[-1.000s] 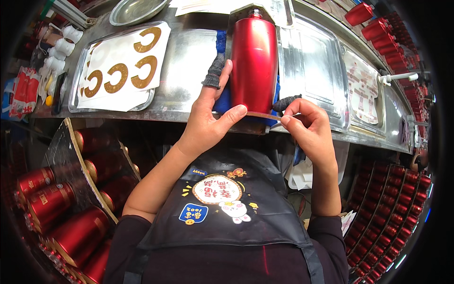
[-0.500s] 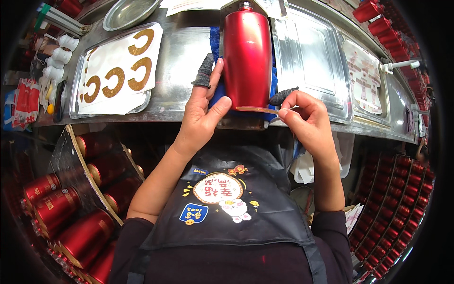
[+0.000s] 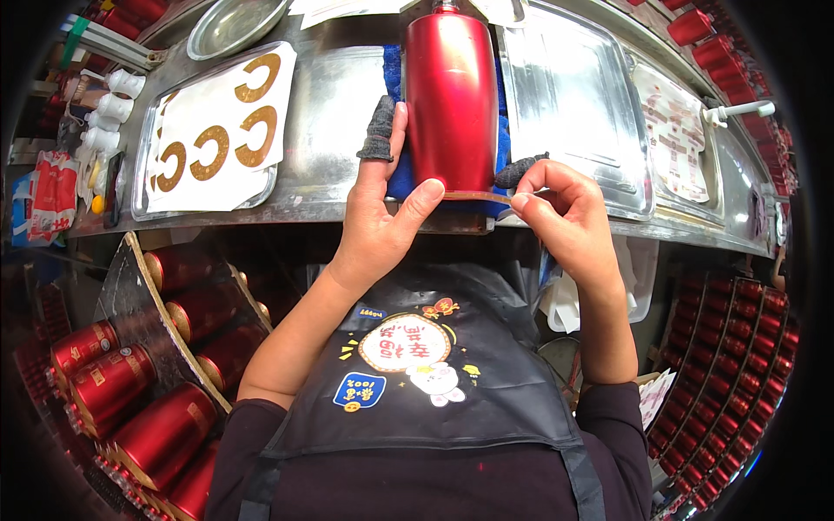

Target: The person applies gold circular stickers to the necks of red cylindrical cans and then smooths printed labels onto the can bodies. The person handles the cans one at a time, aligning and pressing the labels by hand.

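A glossy red bottle [image 3: 452, 104] lies on a blue cloth [image 3: 395, 74] with its base toward me. My left hand [image 3: 380, 213] rests along the bottle's left side, thumb pressed on the base edge and fingers stretched forward. One of its fingers wears a dark knitted finger cover. A thin gold-brown strip [image 3: 479, 196] runs along the base from near my left thumb toward the right. At its right end, the thumb and forefinger of my right hand [image 3: 566, 213] pinch together. A dark cover also sits on a finger of that hand.
Left of the bottle, a metal tray [image 3: 269, 187] bears white sheets with gold C-shaped pieces [image 3: 208, 152]. To the right are another metal tray [image 3: 573, 104] and a tray of printed sheets [image 3: 671, 139]. Red bottles [image 3: 165, 434] lie below left; racked ones [image 3: 721, 373] fill the right.
My left thumb has moved right along the base edge. The thin strip now shows reaching my right fingertips. The whole view has shifted slightly.
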A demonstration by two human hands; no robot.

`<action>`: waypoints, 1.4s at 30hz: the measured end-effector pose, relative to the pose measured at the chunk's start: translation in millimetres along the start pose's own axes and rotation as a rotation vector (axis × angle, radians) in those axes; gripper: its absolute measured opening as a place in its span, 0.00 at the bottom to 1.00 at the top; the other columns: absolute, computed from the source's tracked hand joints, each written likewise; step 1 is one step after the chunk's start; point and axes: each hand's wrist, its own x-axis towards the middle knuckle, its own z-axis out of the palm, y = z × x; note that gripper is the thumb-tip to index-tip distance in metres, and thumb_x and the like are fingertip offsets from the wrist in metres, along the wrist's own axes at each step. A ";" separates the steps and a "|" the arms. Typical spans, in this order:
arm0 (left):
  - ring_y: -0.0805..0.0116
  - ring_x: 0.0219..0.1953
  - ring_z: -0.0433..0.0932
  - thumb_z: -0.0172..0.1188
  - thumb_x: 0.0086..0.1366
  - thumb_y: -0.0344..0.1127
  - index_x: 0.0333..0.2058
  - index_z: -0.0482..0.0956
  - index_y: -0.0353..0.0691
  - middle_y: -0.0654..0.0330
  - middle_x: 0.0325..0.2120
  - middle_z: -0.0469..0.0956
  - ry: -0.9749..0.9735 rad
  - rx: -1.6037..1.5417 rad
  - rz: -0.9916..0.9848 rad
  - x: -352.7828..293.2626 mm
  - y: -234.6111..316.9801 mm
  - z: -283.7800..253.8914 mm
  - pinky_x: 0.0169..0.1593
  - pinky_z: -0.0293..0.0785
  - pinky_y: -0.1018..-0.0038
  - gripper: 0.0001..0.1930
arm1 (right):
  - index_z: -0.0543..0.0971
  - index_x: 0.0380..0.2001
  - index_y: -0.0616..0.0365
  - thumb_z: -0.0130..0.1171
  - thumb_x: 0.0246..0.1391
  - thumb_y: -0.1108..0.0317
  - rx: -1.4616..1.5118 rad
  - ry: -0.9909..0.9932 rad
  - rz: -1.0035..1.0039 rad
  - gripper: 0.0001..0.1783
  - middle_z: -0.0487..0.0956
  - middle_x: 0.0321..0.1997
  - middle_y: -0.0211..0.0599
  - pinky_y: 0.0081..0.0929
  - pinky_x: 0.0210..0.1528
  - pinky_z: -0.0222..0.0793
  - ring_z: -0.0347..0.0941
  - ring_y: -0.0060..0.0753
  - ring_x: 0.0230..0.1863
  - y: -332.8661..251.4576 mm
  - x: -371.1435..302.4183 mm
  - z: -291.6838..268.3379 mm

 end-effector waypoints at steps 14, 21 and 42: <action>0.60 0.74 0.54 0.62 0.69 0.34 0.72 0.49 0.30 0.47 0.74 0.52 -0.027 -0.037 -0.011 0.0 0.4 -2.0 0.74 0.51 0.65 0.40 | 0.76 0.29 0.60 0.60 0.58 0.75 0.005 -0.006 -0.103 0.04 0.72 0.26 0.19 0.12 0.27 0.54 0.62 0.07 0.26 -10.5 -9.3 6.4; 0.59 0.75 0.54 0.62 0.69 0.34 0.72 0.49 0.31 0.48 0.74 0.52 -0.037 -0.028 0.001 -0.5 -2.9 -6.7 0.74 0.50 0.64 0.40 | 0.75 0.29 0.60 0.60 0.58 0.74 0.002 -0.005 -0.069 0.05 0.72 0.26 0.19 0.11 0.25 0.53 0.61 0.06 0.24 -7.1 -6.9 4.8; 0.59 0.74 0.54 0.64 0.68 0.34 0.72 0.48 0.30 0.46 0.74 0.52 -0.040 -0.041 -0.017 0.3 0.7 -7.7 0.74 0.50 0.65 0.42 | 0.75 0.29 0.60 0.60 0.58 0.75 0.040 -0.012 -0.040 0.04 0.71 0.26 0.18 0.12 0.27 0.53 0.62 0.06 0.27 0.7 -3.6 3.2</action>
